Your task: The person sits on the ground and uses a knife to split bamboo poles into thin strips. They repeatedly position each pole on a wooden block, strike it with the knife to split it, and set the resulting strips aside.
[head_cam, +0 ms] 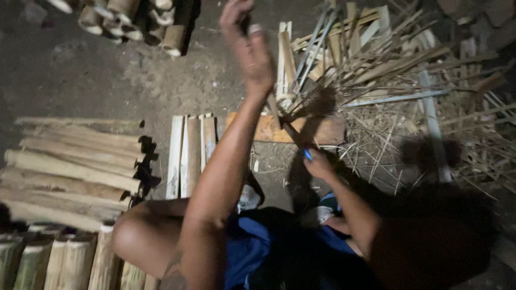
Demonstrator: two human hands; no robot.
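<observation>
My left hand (248,51) is raised high over the ground, its fingers closed around the top of a thin bamboo strip (274,110) that runs down toward a wooden block (263,131). My right hand (319,164) is lower and closer to me, gripping a knife (294,137) with a blue-tipped handle. The blade points up and to the left, toward the strip's lower end. The motion blurs the left hand, so its grip is hard to make out. My bent knee (140,233) and blue shorts (252,241) fill the bottom of the view.
Split bamboo slats (188,153) lie beside the block. Stacked bamboo halves (70,172) sit at the left, and cut bamboo tubes (129,21) at the top left. A tangled heap of strips and shavings (398,80) covers the right. The ground is dirt.
</observation>
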